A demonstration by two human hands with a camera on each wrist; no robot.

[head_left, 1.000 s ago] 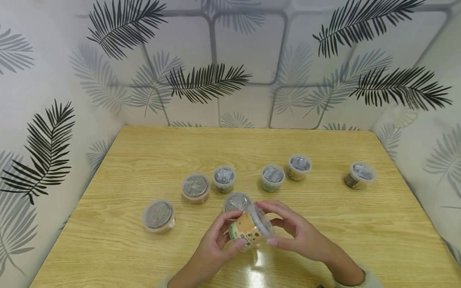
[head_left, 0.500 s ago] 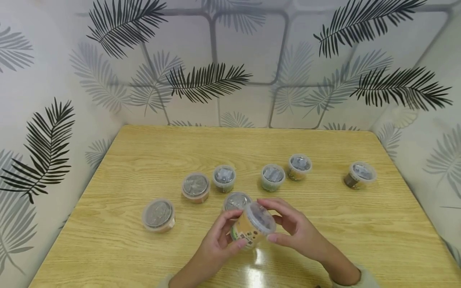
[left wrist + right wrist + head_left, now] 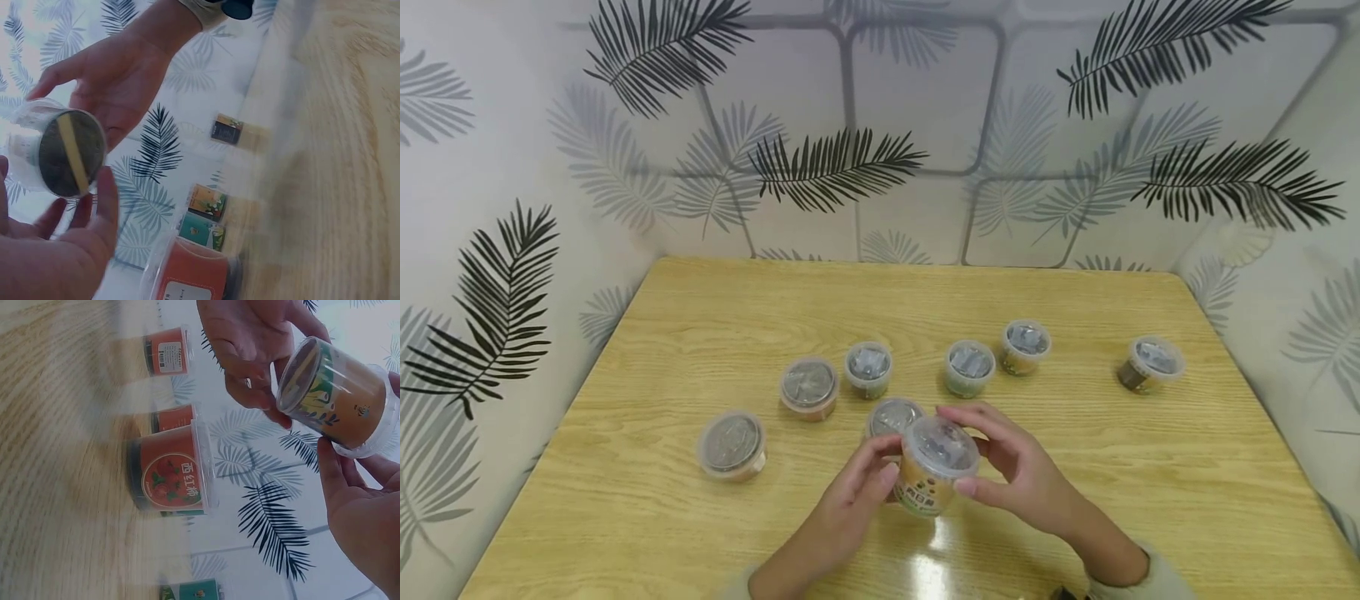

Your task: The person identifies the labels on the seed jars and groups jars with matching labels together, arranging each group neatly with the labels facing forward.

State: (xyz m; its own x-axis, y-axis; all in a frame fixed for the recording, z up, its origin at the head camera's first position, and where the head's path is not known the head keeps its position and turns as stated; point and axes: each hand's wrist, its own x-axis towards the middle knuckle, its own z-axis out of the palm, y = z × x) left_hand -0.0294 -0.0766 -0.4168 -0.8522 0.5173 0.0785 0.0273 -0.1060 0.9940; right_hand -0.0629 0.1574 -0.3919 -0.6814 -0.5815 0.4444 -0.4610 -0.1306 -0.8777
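Between both hands, raised over the near middle of the table, is a lidded clear plastic cup (image 3: 936, 471) with an orange-yellow label and printed characters. My left hand (image 3: 848, 504) holds its left side, thumb on the wall near the lid. My right hand (image 3: 1030, 479) holds the lid rim from the right with thumb and fingers. The right wrist view shows the cup (image 3: 350, 403) tipped, its base toward the camera. In the left wrist view dark contents and a pale strip show through the base of the cup (image 3: 74, 155). Just behind it stands a tub (image 3: 895, 414), partly covered.
Two wider tubs stand at left, one tub (image 3: 732, 447) nearer me, one tub (image 3: 808, 389) farther back. Smaller lidded cups stand behind: one cup (image 3: 868, 371), a green cup (image 3: 968, 368), another cup (image 3: 1026, 347) and a far-right cup (image 3: 1152, 365). Leaf-patterned walls (image 3: 895, 217) enclose the table (image 3: 700, 317).
The cup has swung from lying tilted to nearly upright, its lid turning up and its label turning toward me. Both hands have stayed on it, shifting slightly. The other tubs and cups stay put.
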